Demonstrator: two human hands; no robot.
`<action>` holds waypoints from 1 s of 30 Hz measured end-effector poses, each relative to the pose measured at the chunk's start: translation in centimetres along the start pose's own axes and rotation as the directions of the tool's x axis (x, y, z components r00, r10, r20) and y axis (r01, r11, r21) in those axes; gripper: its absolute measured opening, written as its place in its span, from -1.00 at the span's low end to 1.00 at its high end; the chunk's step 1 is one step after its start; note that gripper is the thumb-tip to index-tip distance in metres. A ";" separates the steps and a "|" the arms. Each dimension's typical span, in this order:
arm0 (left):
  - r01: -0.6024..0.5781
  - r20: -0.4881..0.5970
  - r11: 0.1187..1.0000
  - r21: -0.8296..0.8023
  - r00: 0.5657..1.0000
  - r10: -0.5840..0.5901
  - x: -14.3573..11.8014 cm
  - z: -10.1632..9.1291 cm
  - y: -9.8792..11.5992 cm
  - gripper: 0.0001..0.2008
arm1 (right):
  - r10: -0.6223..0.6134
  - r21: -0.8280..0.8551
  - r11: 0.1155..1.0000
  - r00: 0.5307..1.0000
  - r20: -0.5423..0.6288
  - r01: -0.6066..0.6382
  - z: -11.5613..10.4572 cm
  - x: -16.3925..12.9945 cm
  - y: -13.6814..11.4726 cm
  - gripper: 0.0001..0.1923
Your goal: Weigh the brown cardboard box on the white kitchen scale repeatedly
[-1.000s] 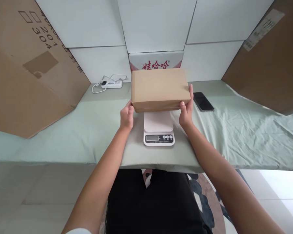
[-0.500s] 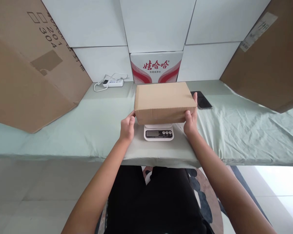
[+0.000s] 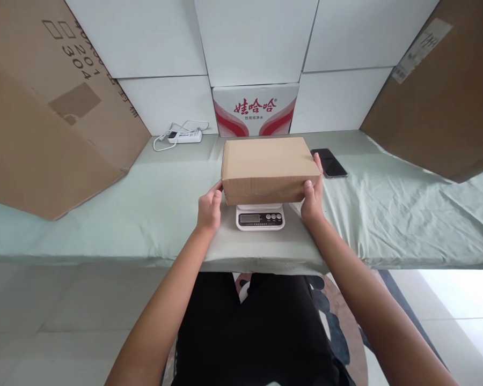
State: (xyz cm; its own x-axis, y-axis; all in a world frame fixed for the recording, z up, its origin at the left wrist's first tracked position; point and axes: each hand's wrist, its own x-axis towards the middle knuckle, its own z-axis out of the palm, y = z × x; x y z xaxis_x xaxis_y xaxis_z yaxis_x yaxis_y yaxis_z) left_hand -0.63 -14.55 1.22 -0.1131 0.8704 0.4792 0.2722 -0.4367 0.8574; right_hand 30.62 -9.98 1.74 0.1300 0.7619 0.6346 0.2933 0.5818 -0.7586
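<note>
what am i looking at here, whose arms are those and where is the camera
There is no machine here. The camera is worn on a person's head and looks forward and down, so the two bare arms reaching in from the bottom are that person's own.

The left hand and the right hand each press against one end of a plain brown cardboard box. The box sits over a small white kitchen scale, hiding its platform; only the front strip with the display and buttons shows. Whether the box fully rests on it cannot be told.

The scale stands on a table covered with a pale green cloth. On that cloth also lie a black phone to the right and a white power strip with its cord to the back left. A white carton with red print stands against the wall, and large brown cardboard sheets lean at both sides.
</note>
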 end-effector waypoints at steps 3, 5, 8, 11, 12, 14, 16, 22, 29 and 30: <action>0.009 -0.014 1.000 -0.004 1.000 -0.009 0.0 0.0 0.0 -0.19 | 0.010 -0.007 1.000 1.000 0.003 -0.010 -0.1 0.0 0.0 -0.05; 0.006 -0.025 1.000 -0.008 1.000 -0.006 0.1 0.0 -0.1 -0.19 | 0.011 0.002 1.000 1.000 0.004 -0.011 -0.1 0.0 0.0 -0.03; 0.004 -0.018 1.000 0.007 1.000 -0.004 0.1 0.0 -0.1 -0.19 | 0.004 0.012 1.000 1.000 0.002 -0.004 -0.1 0.0 -0.2 -0.02; 0.001 -0.011 1.000 0.011 1.000 0.000 0.1 -0.1 -0.1 -0.20 | 0.003 0.011 1.000 1.000 -0.006 -0.003 0.0 0.0 -0.4 -0.02; 0.001 -0.011 1.000 0.011 1.000 -0.001 0.1 -0.1 -0.1 -0.20 | 0.009 0.007 1.000 1.000 -0.008 -0.009 -0.1 0.0 -0.5 -0.01; 0.007 -0.019 1.000 0.011 1.000 -0.007 0.2 -0.1 -0.1 -0.20 | 0.023 -0.004 1.000 1.000 -0.016 -0.023 -0.2 0.1 -0.6 0.01; 0.011 -0.032 1.000 0.011 0.999 -0.011 0.2 -0.1 -0.2 -0.19 | 0.024 -0.014 1.000 0.999 -0.030 -0.024 -0.3 0.2 -0.6 0.03; -0.001 -0.012 1.000 -0.003 1.000 0.001 0.1 0.0 0.2 -0.18 | -0.025 -0.048 0.999 1.000 -0.018 0.024 -0.4 0.4 -1.0 -0.05; -0.097 -0.049 0.985 -0.144 0.995 0.091 5.3 0.0 1.6 -0.20 | -0.099 0.017 0.995 0.995 0.008 0.099 0.1 4.3 -2.9 -0.07; -0.096 -0.040 0.982 -0.165 0.995 0.091 6.8 0.2 1.2 -0.18 | -0.098 0.012 0.995 0.995 0.016 0.098 0.5 5.4 -2.8 -0.07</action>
State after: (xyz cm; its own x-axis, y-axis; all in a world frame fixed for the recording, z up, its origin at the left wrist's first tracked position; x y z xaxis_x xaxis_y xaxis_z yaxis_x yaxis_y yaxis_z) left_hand -0.87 -9.13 5.45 -0.1264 0.8172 0.5624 0.1202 -0.5501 0.8264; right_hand 30.01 -7.38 7.20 0.0853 0.7056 0.7034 0.2927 0.6571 -0.6946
